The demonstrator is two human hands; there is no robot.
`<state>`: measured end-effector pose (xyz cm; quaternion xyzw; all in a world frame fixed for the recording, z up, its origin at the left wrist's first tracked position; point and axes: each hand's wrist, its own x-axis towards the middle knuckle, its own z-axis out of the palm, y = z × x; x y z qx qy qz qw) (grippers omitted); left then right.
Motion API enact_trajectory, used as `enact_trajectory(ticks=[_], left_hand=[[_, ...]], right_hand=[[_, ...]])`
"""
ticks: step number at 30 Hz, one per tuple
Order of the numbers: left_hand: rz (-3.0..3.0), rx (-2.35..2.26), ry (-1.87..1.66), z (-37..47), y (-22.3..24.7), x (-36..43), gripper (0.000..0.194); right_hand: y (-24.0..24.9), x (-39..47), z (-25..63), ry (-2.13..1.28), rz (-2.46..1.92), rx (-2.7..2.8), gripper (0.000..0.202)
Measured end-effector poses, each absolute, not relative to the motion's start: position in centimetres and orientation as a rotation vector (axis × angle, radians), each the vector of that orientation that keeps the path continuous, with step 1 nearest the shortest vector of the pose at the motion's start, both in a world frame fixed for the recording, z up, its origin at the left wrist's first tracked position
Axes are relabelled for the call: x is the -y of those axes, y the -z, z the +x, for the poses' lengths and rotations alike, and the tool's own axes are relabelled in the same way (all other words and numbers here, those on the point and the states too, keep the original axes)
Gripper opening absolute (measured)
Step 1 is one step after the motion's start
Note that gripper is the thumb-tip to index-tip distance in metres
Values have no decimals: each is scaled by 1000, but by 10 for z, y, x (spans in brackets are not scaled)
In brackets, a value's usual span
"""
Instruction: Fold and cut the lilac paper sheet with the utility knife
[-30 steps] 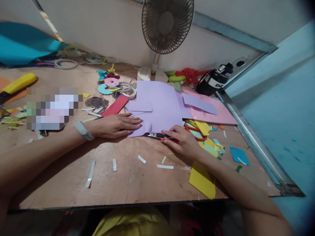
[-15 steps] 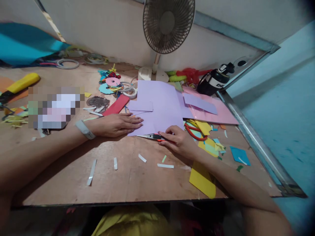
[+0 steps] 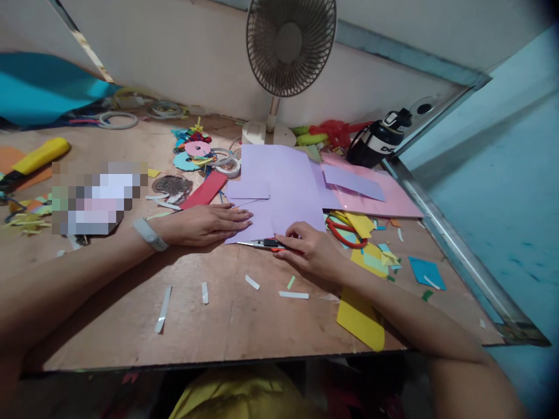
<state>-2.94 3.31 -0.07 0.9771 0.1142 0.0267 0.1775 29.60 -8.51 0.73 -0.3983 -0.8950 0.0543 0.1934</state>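
A large sheet of light purple paper [image 3: 292,180] lies on the wooden table in front of me. My left hand [image 3: 207,225] rests flat on its lower left part, fingers stretched out together. At the sheet's near edge, my right hand [image 3: 308,247] grips a utility knife [image 3: 262,243] with a black slider and some orange on its body. The blade points left along the paper's edge; whether it touches the paper is hard to make out. A smaller folded purple piece [image 3: 248,190] lies on the sheet, just beyond my left fingers.
Red-handled scissors [image 3: 345,231] and yellow paper scraps lie right of the sheet. Pink paper [image 3: 388,189] and a black bottle [image 3: 378,139] are behind them. A fan [image 3: 268,132] stands at the back. White paper strips [image 3: 293,295] lie near the front; a yellow cutter [image 3: 41,157] is far left.
The knife and my right hand have slid slightly left along the near edge of the purple paper. My left hand stays flat on the sheet. The view has shifted a little.
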Motion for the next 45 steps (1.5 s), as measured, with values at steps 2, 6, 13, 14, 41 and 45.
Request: enact_trajectory(ticks=[2,6,13,14,41,45], left_hand=[[2756,-323,-84,-29,1,-33,52],[2763,-323,-63,-29,1,-32,52],[2769,-322,-92,-30,2,-33,52],[2765,-327,-97,-30,2,-33,51],[2755,-321,-421,-27,0,-24,49],[2747,-476,-506,-23,-3,-17,49]], right_hand=[[-7,86,297,-155,-1114,2512,28],[-5,88,291,-146,-1147,2488,27],[-2,85,283,-195,-1123,2479,25],[-1,85,283,-197,-1095,2482,25],[-9,37,262,-574,-1498,2354,41],[-11,37,262,-749,-1510,2265,39]])
